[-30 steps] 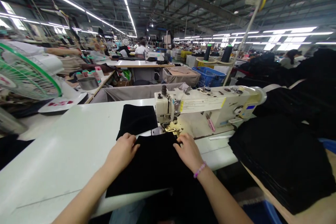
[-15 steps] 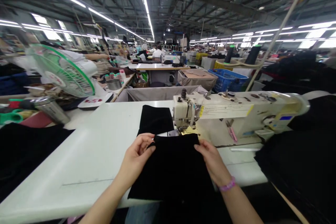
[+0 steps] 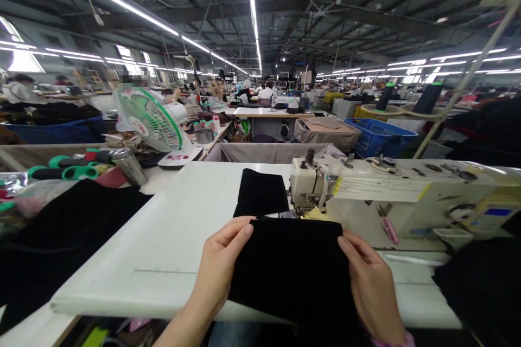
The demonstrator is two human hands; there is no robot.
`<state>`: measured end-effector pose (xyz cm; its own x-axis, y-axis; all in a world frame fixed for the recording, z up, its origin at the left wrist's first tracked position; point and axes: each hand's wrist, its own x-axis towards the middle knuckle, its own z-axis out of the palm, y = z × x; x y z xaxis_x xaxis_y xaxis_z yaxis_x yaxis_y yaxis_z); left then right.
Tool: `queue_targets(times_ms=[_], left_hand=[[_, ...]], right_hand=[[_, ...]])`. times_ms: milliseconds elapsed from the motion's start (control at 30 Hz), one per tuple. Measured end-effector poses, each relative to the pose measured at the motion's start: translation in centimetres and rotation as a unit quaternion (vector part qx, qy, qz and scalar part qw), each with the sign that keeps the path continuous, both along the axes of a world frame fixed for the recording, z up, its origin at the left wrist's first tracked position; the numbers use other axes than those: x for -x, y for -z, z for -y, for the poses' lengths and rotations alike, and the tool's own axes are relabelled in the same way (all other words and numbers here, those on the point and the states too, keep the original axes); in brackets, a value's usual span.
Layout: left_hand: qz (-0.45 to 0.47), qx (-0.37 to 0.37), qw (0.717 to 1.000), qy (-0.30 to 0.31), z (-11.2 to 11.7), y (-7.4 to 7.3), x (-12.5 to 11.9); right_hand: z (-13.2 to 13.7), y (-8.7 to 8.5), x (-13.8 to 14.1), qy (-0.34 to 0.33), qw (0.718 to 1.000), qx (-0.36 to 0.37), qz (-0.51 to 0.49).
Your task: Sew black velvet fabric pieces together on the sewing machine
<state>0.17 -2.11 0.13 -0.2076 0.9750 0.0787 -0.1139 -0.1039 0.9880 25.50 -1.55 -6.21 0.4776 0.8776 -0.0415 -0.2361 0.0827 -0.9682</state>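
Observation:
A black piece of fabric (image 3: 293,271) is stretched between my two hands, its top edge level and its lower part hanging over the table's front edge. My left hand (image 3: 223,260) pinches the upper left corner between thumb and fingers. At the upper right corner, my right hand (image 3: 368,276) grips the cloth the same way. Just behind the fabric stands a white sewing machine (image 3: 311,181); its needle area is partly hidden by the cloth. Another black fabric piece (image 3: 261,192) lies flat on the table, left of the machine head.
Pink-handled thread snips (image 3: 388,225) rest against the machine body. More black fabric lies at left (image 3: 77,227) and right (image 3: 484,282) of the white table (image 3: 163,238). A green-rimmed fan (image 3: 150,119), a metal flask (image 3: 129,167) and thread spools (image 3: 77,171) stand on the left.
The view has turned left and the scene has shifted rightward. Both hands still hold the black fabric, now nearer the camera and slightly farther apart.

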Motion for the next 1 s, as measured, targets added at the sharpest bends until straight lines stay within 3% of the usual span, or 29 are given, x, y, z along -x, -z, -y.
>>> queue_targets(times_ms=[200, 400, 633, 833, 1000], left_hand=[[0.062, 0.029, 0.995, -0.071, 0.0, -0.8, -0.4], [0.076, 0.033, 0.995, -0.052, 0.3, -1.1, -0.5], [0.066, 0.021, 0.995, -0.077, 0.2, -1.0, -0.5], [0.09, 0.016, 0.991, -0.099, 0.1, -1.2, -0.2], [0.103, 0.063, 0.985, -0.125, -0.5, -0.5, 0.9]], right_hand=[[0.4, -0.5, 0.1, -0.014, 0.998, 0.01, -0.054], [0.5, -0.1, -0.2, -0.009, 0.999, 0.017, -0.034], [0.6, 0.1, -0.2, -0.011, 1.0, -0.001, -0.02], [0.9, -1.9, 0.4, -0.008, 0.999, -0.041, -0.029], [0.8, -3.4, 1.2, -0.041, 0.995, -0.071, -0.059]])
